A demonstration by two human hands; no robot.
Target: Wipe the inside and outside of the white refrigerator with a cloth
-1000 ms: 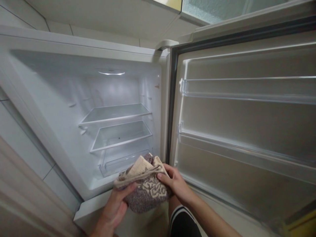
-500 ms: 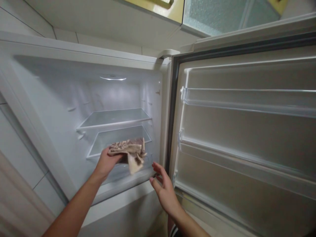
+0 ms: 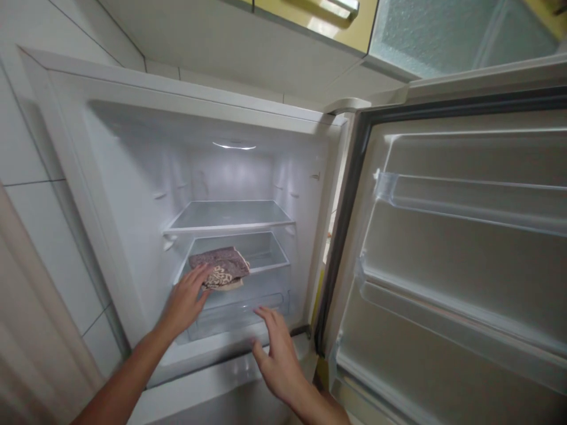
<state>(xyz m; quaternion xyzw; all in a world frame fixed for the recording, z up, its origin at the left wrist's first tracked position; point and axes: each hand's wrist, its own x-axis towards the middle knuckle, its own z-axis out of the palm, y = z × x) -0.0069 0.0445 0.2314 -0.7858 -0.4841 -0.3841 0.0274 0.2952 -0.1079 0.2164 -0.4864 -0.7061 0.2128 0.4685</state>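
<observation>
An open fridge [image 3: 128,236] fills the frame's left and centre; its door [image 3: 443,248], wide at right, gives both arms room. At lower centre, the right hand's [image 3: 279,354] grip is wide and bare. Left of centre, the left hand [image 3: 188,301] rests its fingers against the patterned cloth [image 3: 221,262], seemingly steadying it; whether that grip pinches, I cannot tell. Folded compactly, the cloth lies mid-frame on the lower shelf [image 3: 271,249], its near edge past the front rim

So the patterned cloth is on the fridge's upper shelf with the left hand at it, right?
Not the upper shelf: the head view shows the patterned cloth on the next shelf down, with the left hand at it.
</observation>
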